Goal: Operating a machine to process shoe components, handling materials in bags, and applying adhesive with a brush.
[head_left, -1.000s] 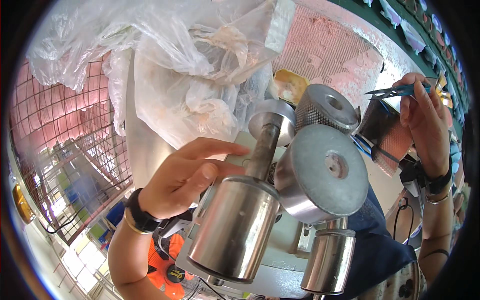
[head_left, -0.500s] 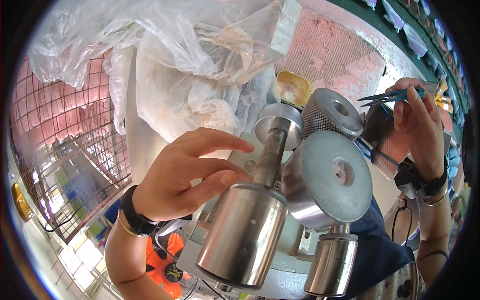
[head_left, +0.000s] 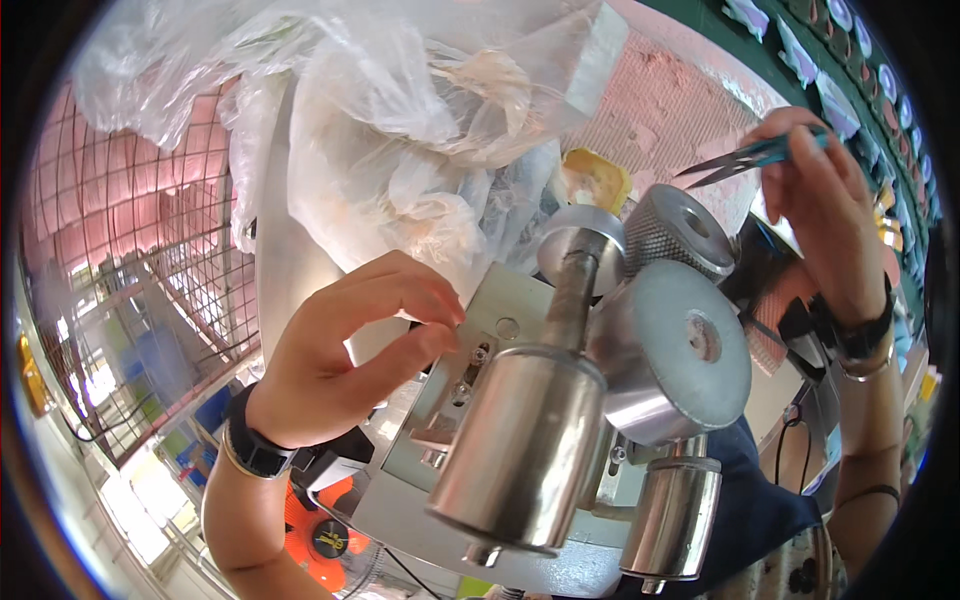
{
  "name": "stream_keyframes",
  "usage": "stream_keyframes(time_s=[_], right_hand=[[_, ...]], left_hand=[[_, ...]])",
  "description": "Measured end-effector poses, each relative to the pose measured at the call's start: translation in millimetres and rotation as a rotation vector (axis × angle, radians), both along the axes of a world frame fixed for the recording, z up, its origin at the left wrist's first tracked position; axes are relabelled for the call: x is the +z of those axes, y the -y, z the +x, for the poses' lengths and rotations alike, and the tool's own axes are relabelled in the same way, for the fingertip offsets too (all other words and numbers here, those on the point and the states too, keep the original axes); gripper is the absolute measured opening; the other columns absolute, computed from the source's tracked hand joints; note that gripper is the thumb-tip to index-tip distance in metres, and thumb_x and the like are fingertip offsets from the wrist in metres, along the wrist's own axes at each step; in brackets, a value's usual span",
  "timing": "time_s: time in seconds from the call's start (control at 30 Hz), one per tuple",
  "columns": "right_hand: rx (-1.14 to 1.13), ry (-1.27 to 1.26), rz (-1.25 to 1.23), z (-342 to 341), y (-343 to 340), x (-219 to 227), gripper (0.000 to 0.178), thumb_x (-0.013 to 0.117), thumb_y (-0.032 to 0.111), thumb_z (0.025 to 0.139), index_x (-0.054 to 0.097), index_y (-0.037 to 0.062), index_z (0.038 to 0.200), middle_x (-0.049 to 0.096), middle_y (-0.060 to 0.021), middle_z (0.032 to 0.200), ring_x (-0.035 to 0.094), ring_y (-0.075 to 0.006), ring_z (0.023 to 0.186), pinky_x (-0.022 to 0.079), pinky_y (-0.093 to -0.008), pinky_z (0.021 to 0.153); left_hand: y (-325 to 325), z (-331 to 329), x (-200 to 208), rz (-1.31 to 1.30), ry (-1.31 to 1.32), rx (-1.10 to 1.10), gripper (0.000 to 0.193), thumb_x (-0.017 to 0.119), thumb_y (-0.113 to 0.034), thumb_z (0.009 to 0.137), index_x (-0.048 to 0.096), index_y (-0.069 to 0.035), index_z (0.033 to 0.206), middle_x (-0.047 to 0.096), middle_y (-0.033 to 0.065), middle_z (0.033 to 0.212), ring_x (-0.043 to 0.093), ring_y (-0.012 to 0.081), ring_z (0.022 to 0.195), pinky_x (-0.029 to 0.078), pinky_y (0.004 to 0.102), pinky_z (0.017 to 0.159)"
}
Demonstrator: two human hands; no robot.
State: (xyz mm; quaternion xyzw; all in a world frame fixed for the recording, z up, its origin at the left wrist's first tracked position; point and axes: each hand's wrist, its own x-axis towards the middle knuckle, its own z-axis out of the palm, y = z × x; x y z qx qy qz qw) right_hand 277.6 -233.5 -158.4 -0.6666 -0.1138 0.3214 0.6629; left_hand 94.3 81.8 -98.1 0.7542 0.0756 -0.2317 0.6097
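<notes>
My left hand (head_left: 335, 345) hovers beside the grey machine's left side, fingers curved and thumb apart from them, with nothing visible between. Nearest to it are a large shiny steel cylinder (head_left: 525, 445) and the shaft (head_left: 575, 290) rising from it to a small metal wheel (head_left: 600, 225). My right hand (head_left: 820, 215) is raised at the right, closed around thread snips (head_left: 735, 163) with a teal handle. Their two pointed dark blades are parted and point left, above a knurled metal roller (head_left: 680, 230). A wide smooth roller (head_left: 690, 350) stands between my hands.
Clear plastic bags (head_left: 400, 150) heap behind the machine, next to a yellow tub (head_left: 595, 180). At the left is a wire grid (head_left: 150, 230). An orange fan (head_left: 325, 535) stands below my left wrist. A smaller steel cylinder (head_left: 670, 515) hangs at the machine's front.
My left hand has drawn back left from the shaft, its thumb and fingers closer together. My right hand has moved up and left with the snips. The view has shifted slightly.
</notes>
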Motion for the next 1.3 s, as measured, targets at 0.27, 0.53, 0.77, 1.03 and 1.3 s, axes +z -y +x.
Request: stream_keyframes(time_s=[0.27,0.53,0.77,1.03,1.3], right_hand=[[0.543,-0.526,0.135,8.9,-87.4,-40.2,0.027,0.062,0.023,0.096,0.064,-0.0003,0.111,0.07,-0.0056,0.094,0.065,-0.0096,0.081,0.052,-0.0224,0.075],[0.833,-0.531,-0.016,-9.7,-115.0,-51.6,0.025,0.067,0.018,0.092,0.066,-0.0002,0.109,0.069,-0.0011,0.088,0.063,-0.005,0.071,0.051,-0.0193,0.062],[0.812,-0.65,0.021,-17.3,-107.6,-64.2,0.031,0.072,0.013,0.084,0.066,0.0002,0.111,0.071,-0.0016,0.089,0.064,-0.0036,0.069,0.051,-0.0174,0.059],[0.824,-0.706,0.097,-27.9,-103.3,-96.7,0.036,0.073,0.01,0.082,0.064,-0.0014,0.115,0.071,-0.0053,0.093,0.066,-0.0077,0.069,0.053,-0.0183,0.057],[0.763,-0.686,0.043,-41.2,-100.2,-91.1,0.026,0.066,0.025,0.093,0.066,0.0016,0.104,0.066,-0.0056,0.086,0.056,-0.0074,0.071,0.046,-0.0203,0.063]], left_hand=[[-2.4,10.6,-0.5,0.252,-0.149,-0.086,0.017,0.062,-0.018,0.094,0.064,-0.001,0.097,0.063,0.0064,0.097,0.061,0.0153,0.091,0.048,0.0297,0.083],[-2.9,10.6,-6.4,0.24,-0.206,-0.039,0.025,0.055,-0.023,0.098,0.064,0.0,0.099,0.067,0.0079,0.096,0.063,0.015,0.091,0.048,0.0286,0.084],[0.0,7.4,-8.4,0.221,-0.203,-0.027,0.025,0.055,-0.022,0.098,0.065,0.0,0.099,0.067,0.007,0.095,0.063,0.0136,0.091,0.048,0.0282,0.085],[0.4,6.2,-7.1,0.24,-0.242,-0.021,0.024,0.056,-0.022,0.098,0.066,0.0,0.099,0.067,0.0072,0.095,0.064,0.0137,0.09,0.048,0.0278,0.083],[0.0,2.9,-10.0,0.221,-0.198,-0.017,0.025,0.056,-0.023,0.098,0.066,0.0,0.098,0.067,0.0078,0.093,0.064,0.0139,0.09,0.048,0.0274,0.083]])
